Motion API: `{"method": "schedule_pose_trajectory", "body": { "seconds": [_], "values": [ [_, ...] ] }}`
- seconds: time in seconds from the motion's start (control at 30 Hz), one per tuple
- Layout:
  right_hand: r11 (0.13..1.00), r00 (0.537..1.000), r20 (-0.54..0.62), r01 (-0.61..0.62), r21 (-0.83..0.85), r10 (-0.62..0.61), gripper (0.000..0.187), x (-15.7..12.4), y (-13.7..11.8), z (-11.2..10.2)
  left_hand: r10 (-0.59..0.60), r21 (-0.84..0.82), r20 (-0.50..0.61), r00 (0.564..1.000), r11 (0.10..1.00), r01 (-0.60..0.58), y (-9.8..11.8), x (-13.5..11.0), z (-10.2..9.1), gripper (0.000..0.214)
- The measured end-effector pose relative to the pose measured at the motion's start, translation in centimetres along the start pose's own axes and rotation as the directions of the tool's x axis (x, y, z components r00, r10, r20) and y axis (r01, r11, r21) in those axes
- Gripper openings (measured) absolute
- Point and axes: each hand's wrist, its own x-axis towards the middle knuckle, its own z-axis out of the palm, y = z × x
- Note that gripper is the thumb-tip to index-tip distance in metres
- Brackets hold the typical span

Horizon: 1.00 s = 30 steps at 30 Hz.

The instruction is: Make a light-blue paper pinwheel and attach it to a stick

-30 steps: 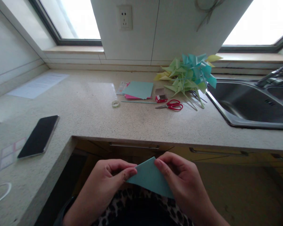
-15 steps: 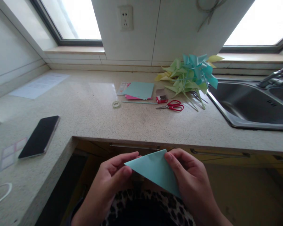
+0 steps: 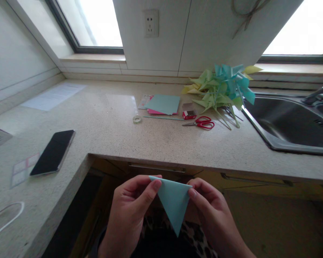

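A light blue-green sheet of paper, folded into a triangle, hangs point-down between my two hands in front of the counter's edge. My left hand pinches its upper left corner between thumb and fingers. At the upper right corner, my right hand grips the paper with the thumb in front. The folded edge runs along the top, sloping slightly down to the right. On the counter beyond lies a stack of blue-green and pink paper.
Red-handled scissors, a small red box, a tape roll and a thin stick lie near the stack. Paper pinwheels rest beside the sink. Leftward are a phone, a printed sheet and a white cable.
The paper triangle has turned so that its point faces down and its long edge lies on top. My right hand has shifted to the top corner. The view has swung slightly left.
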Motion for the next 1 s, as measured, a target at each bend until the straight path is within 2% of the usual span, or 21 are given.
{"method": "schedule_pose_trajectory", "body": {
  "seconds": [0.13,0.23,0.3,0.43,0.67,0.9,1.0],
  "values": [
    [0.990,0.995,0.028,0.095,-0.104,-0.092,0.025,-0.4,-0.9,0.3,-0.058,0.144,0.088,0.994,0.989,0.045,1.3,-0.2,0.2,0.016],
    [0.967,0.990,0.105,0.120,-0.223,-0.099,0.022,-0.6,-1.7,0.6,-0.091,0.241,0.130,0.987,0.969,0.057,1.8,-0.4,0.2,0.019],
    [0.942,0.983,0.159,0.142,-0.305,-0.097,0.017,-0.6,-2.0,0.7,-0.077,0.288,0.138,0.987,0.957,0.035,2.0,-0.5,0.2,0.020],
    [0.891,0.961,0.223,0.240,-0.385,-0.163,0.024,-0.6,-2.2,0.8,-0.049,0.345,0.152,0.987,0.939,-0.006,1.9,-0.6,0.1,0.019],
    [0.860,0.949,0.248,0.286,-0.423,-0.194,0.027,-0.6,-1.9,0.7,-0.015,0.207,0.109,0.994,0.978,-0.007,1.6,-0.5,0.6,0.018],
    [0.836,0.937,0.270,0.325,-0.443,-0.221,0.027,-0.6,-2.0,0.9,-0.058,0.054,0.079,0.995,0.997,0.053,1.1,-0.7,0.3,0.014],
    [0.838,0.933,0.279,0.334,-0.432,-0.229,0.026,-0.6,-1.8,0.9,-0.058,0.052,0.063,0.996,0.997,0.055,0.9,-0.8,0.1,0.014]
  ]
}}
